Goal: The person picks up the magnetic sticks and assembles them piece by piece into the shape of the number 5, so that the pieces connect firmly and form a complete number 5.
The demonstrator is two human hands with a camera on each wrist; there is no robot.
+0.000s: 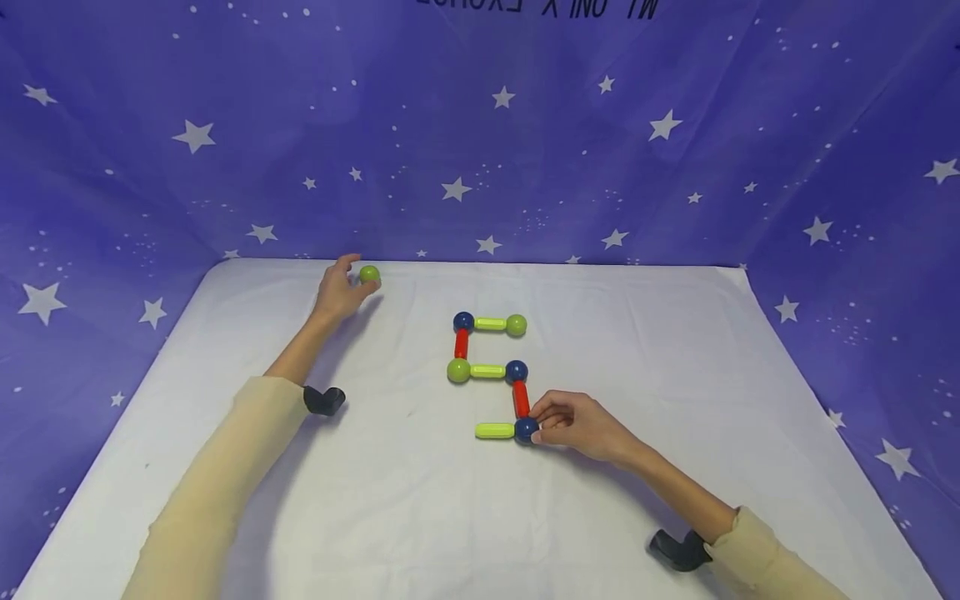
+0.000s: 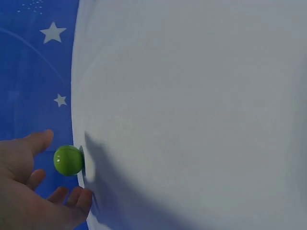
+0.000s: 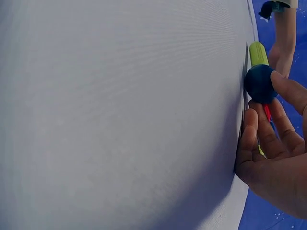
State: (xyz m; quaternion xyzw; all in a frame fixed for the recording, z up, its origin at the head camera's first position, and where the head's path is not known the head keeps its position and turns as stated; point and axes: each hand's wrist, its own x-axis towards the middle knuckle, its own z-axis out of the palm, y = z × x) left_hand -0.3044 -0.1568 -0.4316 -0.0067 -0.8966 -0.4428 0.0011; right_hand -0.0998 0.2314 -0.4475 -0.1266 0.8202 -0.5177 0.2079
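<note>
A chain of coloured balls and rods lies on the white cloth in a stepped, S-like shape. My right hand (image 1: pixel 585 423) pinches the dark blue ball (image 1: pixel 527 430) at its near end, thumb on the ball's side in the right wrist view. From that ball a yellow-green rod (image 1: pixel 495 431) points left and a red rod (image 1: pixel 521 400) runs up to another blue ball (image 1: pixel 516 371). At the back left, my left hand (image 1: pixel 341 292) is spread around a loose green ball (image 2: pixel 68 160), thumb and fingers parted on either side of it.
Further along the chain come a green ball (image 1: pixel 459 371), a red rod (image 1: pixel 461 344), a blue ball (image 1: pixel 463 322) and a green end ball (image 1: pixel 516 325). A purple star-printed curtain (image 1: pixel 450 150) stands behind the table's far edge. Black wrist mounts (image 1: pixel 324 401) stick out from both sleeves.
</note>
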